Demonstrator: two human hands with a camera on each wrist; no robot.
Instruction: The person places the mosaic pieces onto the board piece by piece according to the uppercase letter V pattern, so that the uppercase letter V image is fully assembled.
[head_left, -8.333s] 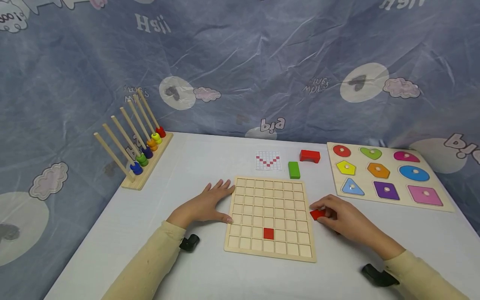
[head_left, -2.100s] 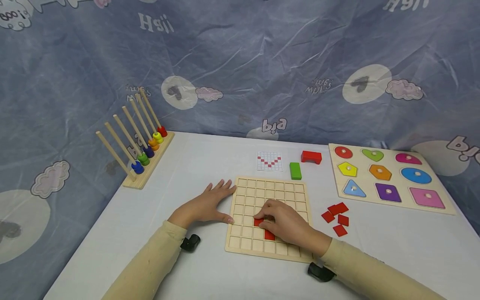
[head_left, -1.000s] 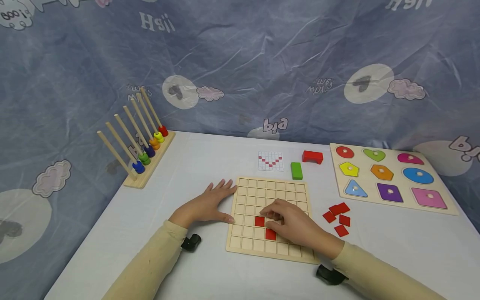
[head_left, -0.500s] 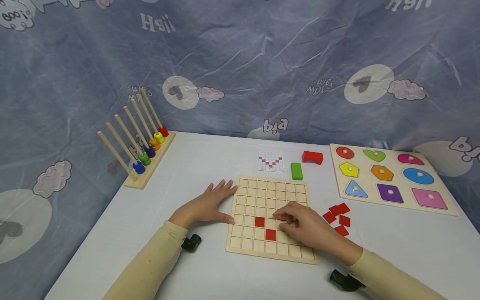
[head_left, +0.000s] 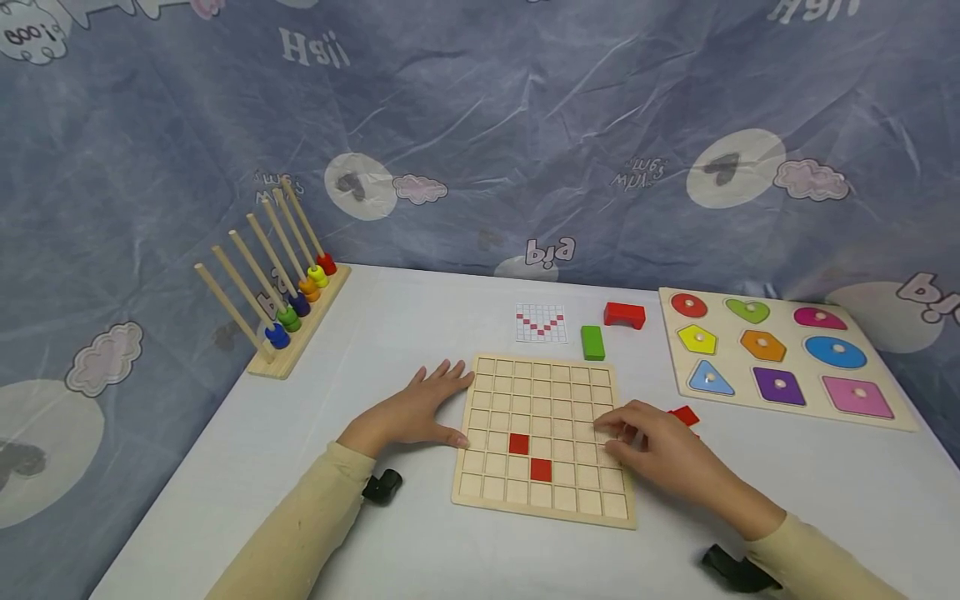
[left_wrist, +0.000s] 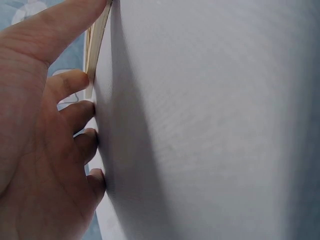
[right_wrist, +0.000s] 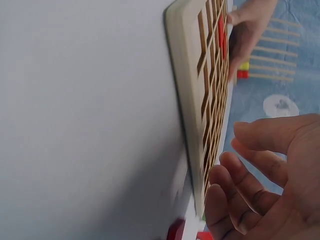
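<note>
We touch the left edge of the wooden board (head_left: 551, 408) with our left hand (head_left: 414, 412), fingers wide apart. Our right hand (head_left: 663, 442) is above the right edge, its grip apart. Two red tiles (head_left: 519, 443) sit in the board's squares, on the desk (head_left: 405, 550).

Cloud print (head_left: 33, 35): "BOO" | backdrop (head_left: 487, 108): "Hai", "bia", seemingly flipped | smaller lettering (head_left: 640, 172) unclear
</note>
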